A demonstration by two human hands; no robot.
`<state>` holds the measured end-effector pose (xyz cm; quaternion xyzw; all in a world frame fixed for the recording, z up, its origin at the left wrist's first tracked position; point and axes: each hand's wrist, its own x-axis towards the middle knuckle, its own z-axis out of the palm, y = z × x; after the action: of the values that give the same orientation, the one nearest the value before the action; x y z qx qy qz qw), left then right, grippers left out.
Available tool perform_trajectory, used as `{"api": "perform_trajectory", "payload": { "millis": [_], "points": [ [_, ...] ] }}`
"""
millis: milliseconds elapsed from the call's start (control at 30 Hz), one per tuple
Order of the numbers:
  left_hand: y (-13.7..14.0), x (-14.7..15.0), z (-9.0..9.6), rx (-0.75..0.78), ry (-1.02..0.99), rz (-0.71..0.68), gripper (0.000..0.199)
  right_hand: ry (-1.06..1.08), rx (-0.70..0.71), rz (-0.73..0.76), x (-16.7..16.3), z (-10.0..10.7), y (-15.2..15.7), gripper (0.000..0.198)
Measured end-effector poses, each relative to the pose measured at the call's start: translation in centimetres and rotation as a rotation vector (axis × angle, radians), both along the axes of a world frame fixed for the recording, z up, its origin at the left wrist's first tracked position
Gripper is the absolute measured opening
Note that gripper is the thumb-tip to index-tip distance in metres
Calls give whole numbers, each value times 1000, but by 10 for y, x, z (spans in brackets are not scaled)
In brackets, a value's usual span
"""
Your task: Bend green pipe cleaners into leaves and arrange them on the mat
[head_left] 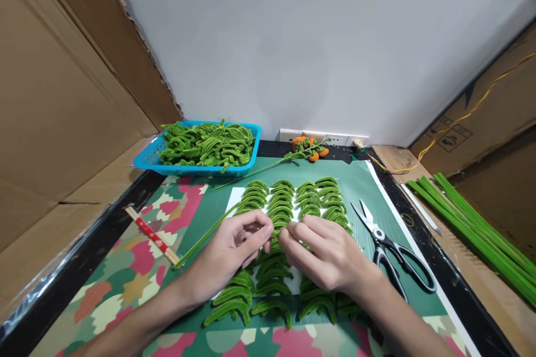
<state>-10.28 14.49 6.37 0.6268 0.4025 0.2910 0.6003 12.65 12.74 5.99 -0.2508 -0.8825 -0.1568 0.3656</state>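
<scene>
My left hand [237,242] and my right hand [324,248] meet fingertip to fingertip over the middle of the mat, both closed in a pinch. A short bit of green pipe cleaner [275,232] shows between them; the fingers hide most of it. Below and around my hands, curved green pipe-cleaner leaves [281,201] are laid in several columns, partly over a white sheet [238,194]. One long green pipe cleaner [203,241] lies slantwise to the left of my left hand.
Black-handled scissors [379,234] lie partly open at right, near a bundle of long green pipe cleaners [473,228]. A blue basket [144,163] heaped with green pieces [209,145] stands at back left. An orange-flowered stem [307,148] lies behind, and banded chopsticks [153,236] at left.
</scene>
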Motion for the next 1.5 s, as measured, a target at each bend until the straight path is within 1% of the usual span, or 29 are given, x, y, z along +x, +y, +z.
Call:
{"api": "perform_trajectory", "payload": {
  "millis": [133, 167, 200, 233, 267, 300, 333, 367, 400, 433, 467, 500, 533, 567, 600, 667, 767, 800, 833, 867, 900, 1033, 1167, 1267, 1367, 1400, 1433, 1467, 1500],
  "points": [
    [-2, 1, 1, -53, -39, -23, 27, 70, -50, -14, -6, -7, -3, 12],
    [-3, 0, 2, -58, -36, -31, 26, 124, -101, -12, -9, -7, -5, 14],
    [-4, -1, 3, -54, -27, -36, 25, 205, -198, -5, -12, -7, -7, 16],
    [-6, -2, 3, -37, -10, -38, 24, 316, -354, 3, -15, -6, -9, 17],
    [-7, -3, 3, 3, 22, -33, 21, 450, -569, 20, -19, -4, -11, 18],
    [-8, -5, 3, 73, 68, -21, 18, 602, -838, 38, -22, -2, -12, 20],
    [-8, -7, 2, 185, 120, -7, 13, 752, -1132, 64, -25, 0, -12, 22],
    [-8, -9, 1, 337, 166, 3, 7, 884, -1408, 101, -28, 2, -11, 24],
    [-8, -10, -1, 515, 199, 7, 4, 995, -1637, 132, -30, 3, -10, 25],
    [-7, -12, -2, 693, 218, 3, 10, 1078, -1793, 162, -32, 3, -9, 26],
    [-6, -13, -4, 843, 223, -6, 17, 1126, -1869, 181, -32, 4, -8, 26],
    [-5, -14, -5, 939, 219, -16, 22, 1133, -1872, 186, -32, 4, -7, 27],
    [-5, -14, -6, 971, 220, -16, 24, 1101, -1809, 181, -31, 4, -7, 29],
    [-5, -14, -6, 938, 226, 1, 21, 1037, -1696, 161, -30, 4, -8, 29],
    [-5, -14, -5, 857, 232, 25, 16, 947, -1549, 129, -29, 4, -9, 29],
    [-7, -12, -2, 617, 223, 63, 6, 722, -1186, 57, -24, 3, -11, 22],
    [-10, -8, 4, 271, 143, 47, 21, 381, -570, -21, -18, 0, -12, 16],
    [-10, -8, 6, 192, 110, 27, 24, 290, -406, -25, -17, -2, -11, 15],
    [-10, -7, 8, 135, 82, 7, 25, 217, -288, -26, -15, -3, -10, 14],
    [-9, -7, 10, 102, 63, -14, 27, 167, -213, -25, -14, -3, -9, 15],
    [-8, -7, 11, 87, 55, -37, 27, 138, -176, -19, -13, -4, -8, 16],
    [-3, -8, 14, 59, 65, -109, 26, 126, -197, 7, -12, -2, -6, 24],
    [0, -8, 14, -52, 41, -153, 25, 168, -259, 33, -13, -4, -5, 26],
    [0, -8, 13, -148, 6, -212, 29, 190, -227, 65, -13, -7, -6, 27],
    [-2, -8, 12, -165, -25, -241, 30, 273, -258, 66, -17, -9, -11, 27],
    [-4, -9, 12, -134, -23, -229, 28, 338, -320, 73, -19, -8, -14, 27],
    [-6, -9, 10, -70, -7, -196, 25, 421, -422, 81, -22, -7, -16, 27],
    [-7, -9, 9, 39, 27, -149, 22, 518, -569, 90, -25, -6, -19, 28],
    [-9, -10, 7, 198, 69, -98, 17, 618, -753, 97, -28, -4, -21, 30]
  ]
}}
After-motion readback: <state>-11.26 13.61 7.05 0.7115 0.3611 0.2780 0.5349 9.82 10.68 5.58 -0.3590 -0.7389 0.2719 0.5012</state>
